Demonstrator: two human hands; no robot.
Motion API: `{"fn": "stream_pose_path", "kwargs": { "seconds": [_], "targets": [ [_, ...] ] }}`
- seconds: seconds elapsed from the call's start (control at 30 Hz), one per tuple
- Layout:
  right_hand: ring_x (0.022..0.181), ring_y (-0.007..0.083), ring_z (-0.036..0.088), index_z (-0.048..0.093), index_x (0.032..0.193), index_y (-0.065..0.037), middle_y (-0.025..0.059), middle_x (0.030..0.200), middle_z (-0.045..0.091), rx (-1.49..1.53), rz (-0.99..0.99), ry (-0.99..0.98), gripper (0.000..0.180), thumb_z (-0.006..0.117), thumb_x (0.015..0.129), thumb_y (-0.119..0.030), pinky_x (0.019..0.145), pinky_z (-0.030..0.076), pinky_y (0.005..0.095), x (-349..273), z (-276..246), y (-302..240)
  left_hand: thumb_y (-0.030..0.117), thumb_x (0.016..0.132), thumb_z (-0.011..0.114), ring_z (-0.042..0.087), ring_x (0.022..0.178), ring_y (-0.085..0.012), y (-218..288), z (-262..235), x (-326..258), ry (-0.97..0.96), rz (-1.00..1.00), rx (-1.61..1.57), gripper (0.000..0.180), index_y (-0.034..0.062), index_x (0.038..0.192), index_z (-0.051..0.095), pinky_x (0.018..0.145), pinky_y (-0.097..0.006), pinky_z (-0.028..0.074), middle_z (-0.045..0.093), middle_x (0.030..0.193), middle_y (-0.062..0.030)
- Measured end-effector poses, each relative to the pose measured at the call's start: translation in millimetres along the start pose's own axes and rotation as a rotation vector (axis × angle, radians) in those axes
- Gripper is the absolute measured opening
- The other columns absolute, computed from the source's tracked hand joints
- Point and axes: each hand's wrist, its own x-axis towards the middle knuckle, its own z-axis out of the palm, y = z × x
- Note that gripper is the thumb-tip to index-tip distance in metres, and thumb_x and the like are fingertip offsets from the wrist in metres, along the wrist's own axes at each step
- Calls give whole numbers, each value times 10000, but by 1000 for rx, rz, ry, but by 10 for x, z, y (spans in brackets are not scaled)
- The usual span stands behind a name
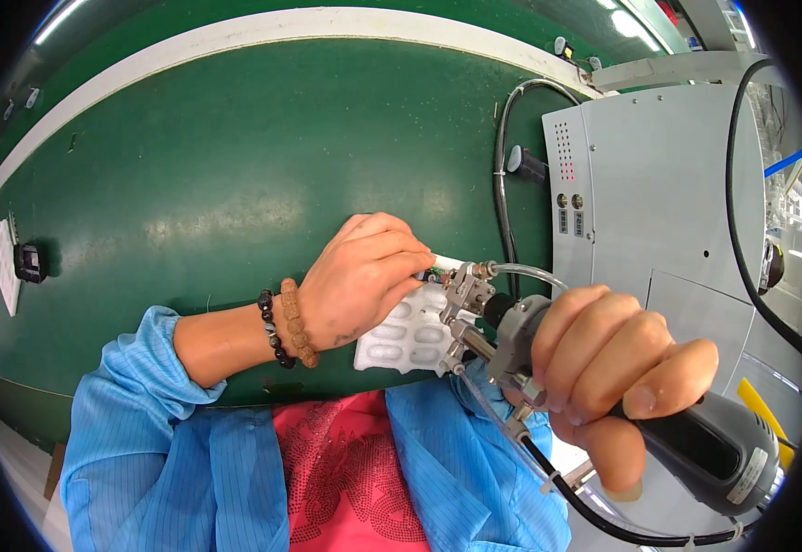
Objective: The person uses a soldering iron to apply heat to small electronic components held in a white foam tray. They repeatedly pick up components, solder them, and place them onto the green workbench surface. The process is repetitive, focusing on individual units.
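My right hand [612, 377] is wrapped round a dark grey powered screwdriver [709, 446] with a metal head and thin tubes joined to it. Its metal nose [468, 290] points left, right up against a small part [435, 275] that shows some green, like a circuit board. That part is pinched in the fingertips of my left hand [373, 271], which hide most of it. Below the left fingers, a white moulded tray [401, 339] with rounded hollows lies on the green table, partly covered by hand and tool.
A large grey machine box [668, 184] with a red-lit panel stands at the right. A black cable [500, 166] loops beside it, near a small dark cylinder [530, 166]. At the far left a black part [29, 263] lies by a white strip [5, 267] on the green table [217, 138].
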Motion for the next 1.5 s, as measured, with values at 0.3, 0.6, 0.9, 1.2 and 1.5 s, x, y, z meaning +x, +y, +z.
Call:
{"fn": "stream_pose_path", "kwargs": {
  "seconds": [0.3, 0.6, 0.9, 1.2, 1.5],
  "targets": [
    [506, 96, 552, 482, 1004, -83, -9, 659, 559, -1, -93, 61, 411, 766, 872, -349, 480, 475, 242, -201, -116, -327, 51, 733, 768, 622, 1006, -299, -5, 71, -35, 17, 9, 6, 300, 18, 1023, 698, 885, -405, 492, 690, 1028, -99],
    [475, 95, 552, 524, 986, -61, 12, 602, 570, 41, -237, 198, 404, 789, 848, -332, 458, 491, 202, -464, -218, -581, 93, 765, 782, 626, 1018, -313, 46, 39, 24, 0, -59, -44, 276, 38, 1028, 718, 899, -422, 506, 698, 1066, -112],
    [466, 103, 562, 479, 975, -68, 12, 593, 553, -2, -234, 182, 420, 787, 849, -325, 428, 499, 221, -508, -245, -534, 222, 815, 767, 660, 921, -274, -320, -808, 991, 104, -213, 171, 287, 33, 1028, 729, 842, -384, 503, 718, 987, -145],
    [464, 133, 572, 488, 925, -52, 43, 603, 581, 86, -214, 147, 342, 782, 859, -216, 429, 516, 248, -464, -292, -538, 196, 911, 635, 545, 1212, -345, -1085, -565, 2529, 98, 161, 618, 380, 41, 1257, 603, 1055, -424, 429, 619, 1274, -158],
    [512, 146, 543, 513, 985, -45, 49, 687, 556, 59, -183, 75, 368, 776, 867, -272, 461, 472, 258, -309, -402, -564, 165, 893, 632, 616, 1091, -364, -1538, 277, 3492, -249, 133, 591, 317, 11, 1170, 637, 956, -440, 497, 663, 1155, -174]
  ]
}}
